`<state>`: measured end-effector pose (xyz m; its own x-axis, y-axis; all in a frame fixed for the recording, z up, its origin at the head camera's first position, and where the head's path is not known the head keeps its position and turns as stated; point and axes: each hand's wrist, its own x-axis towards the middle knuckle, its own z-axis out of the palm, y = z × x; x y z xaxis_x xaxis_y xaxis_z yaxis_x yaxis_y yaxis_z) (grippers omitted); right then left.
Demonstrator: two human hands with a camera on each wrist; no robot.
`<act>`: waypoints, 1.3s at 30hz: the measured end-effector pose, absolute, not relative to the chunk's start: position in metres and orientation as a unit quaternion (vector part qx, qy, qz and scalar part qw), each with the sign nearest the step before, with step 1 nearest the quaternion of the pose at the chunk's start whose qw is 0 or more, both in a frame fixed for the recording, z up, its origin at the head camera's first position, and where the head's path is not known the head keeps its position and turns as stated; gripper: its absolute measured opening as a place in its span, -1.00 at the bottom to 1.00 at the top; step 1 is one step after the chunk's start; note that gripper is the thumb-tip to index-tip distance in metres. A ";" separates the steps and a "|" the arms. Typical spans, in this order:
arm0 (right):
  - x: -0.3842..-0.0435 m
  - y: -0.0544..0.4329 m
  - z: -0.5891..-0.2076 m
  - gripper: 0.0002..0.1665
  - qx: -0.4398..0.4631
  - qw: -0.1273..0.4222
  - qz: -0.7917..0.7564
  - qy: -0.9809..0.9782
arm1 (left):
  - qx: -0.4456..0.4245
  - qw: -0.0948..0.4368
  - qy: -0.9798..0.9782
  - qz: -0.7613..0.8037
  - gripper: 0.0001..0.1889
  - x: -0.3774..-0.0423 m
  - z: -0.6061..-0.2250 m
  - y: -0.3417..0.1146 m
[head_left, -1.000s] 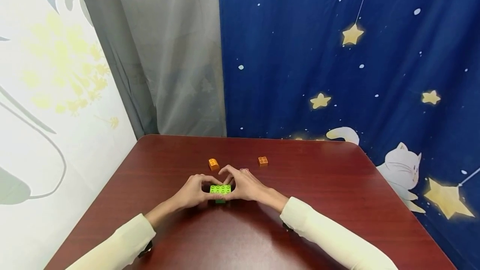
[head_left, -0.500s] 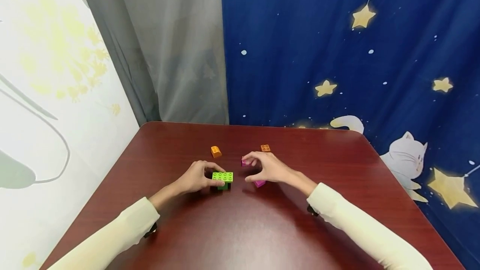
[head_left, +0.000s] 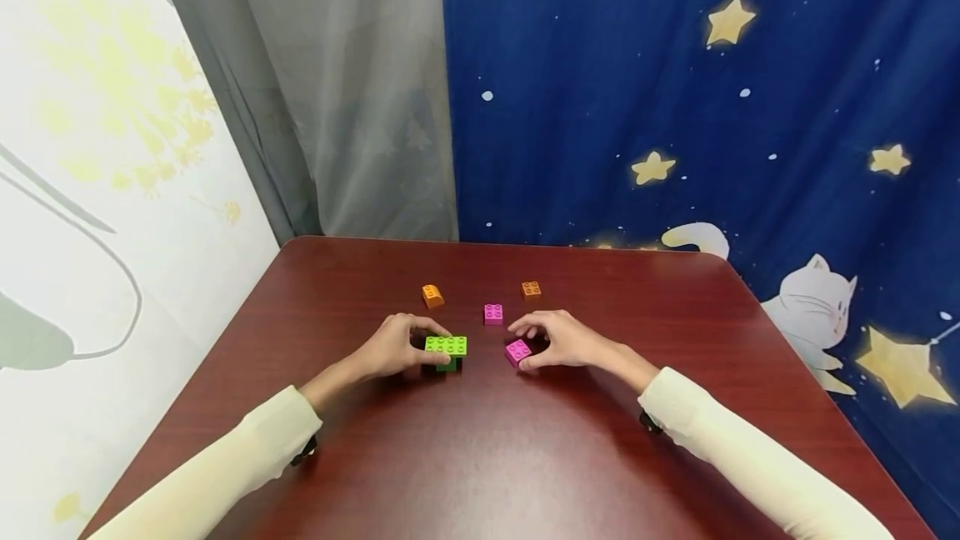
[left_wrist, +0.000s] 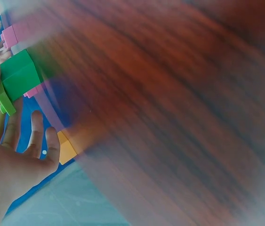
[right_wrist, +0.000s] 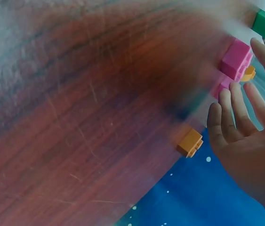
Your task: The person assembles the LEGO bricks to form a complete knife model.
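My left hand (head_left: 393, 347) pinches a lime-green eight-stud toy brick (head_left: 453, 347) between thumb and fingers. Beneath the lime brick is a narrower dark green brick (left_wrist: 20, 75), joined to it and seen side-on in the left wrist view. To the right, my right hand (head_left: 572, 340) spreads thumb and fingers around a magenta four-stud brick (head_left: 516, 351) lying turned on the table. In the right wrist view its thumb is close to this magenta brick (right_wrist: 236, 59), and the other fingers are loosely bent.
Another magenta brick (head_left: 492, 315) sits farther back, between the hands. Behind it are a yellow-orange curved-top brick (head_left: 432, 297) on the left and an orange four-stud brick (head_left: 531, 290) on the right. The dark red table (head_left: 480, 448) meets curtains at its far edge.
My right hand has left the lime brick and moved right to the turned magenta brick, uncovering both magenta bricks. The left hand keeps its hold. The head view has tilted slightly.
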<state>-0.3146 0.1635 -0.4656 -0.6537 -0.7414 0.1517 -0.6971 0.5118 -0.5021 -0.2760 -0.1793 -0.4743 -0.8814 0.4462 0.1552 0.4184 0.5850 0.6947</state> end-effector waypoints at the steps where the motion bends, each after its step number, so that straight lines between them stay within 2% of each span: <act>1: -0.315 0.163 -0.467 -0.34 -0.418 0.039 -0.267 0.867 | 0.242 0.019 0.890 0.387 -0.65 -0.276 -0.474 -0.179; 10: -0.314 0.160 -0.470 -0.47 -0.423 0.044 -0.264 0.866 | 0.240 0.016 0.887 0.395 -0.64 -0.276 -0.472 -0.178; 20: -0.313 0.155 -0.470 -0.55 -0.417 0.016 -0.294 0.860 | 0.237 0.022 0.888 0.393 -0.64 -0.276 -0.470 -0.178; 39: -0.315 0.128 -0.453 -0.51 -0.410 -0.002 -0.334 0.849 | 0.240 0.013 0.890 0.387 -0.65 -0.275 -0.473 -0.179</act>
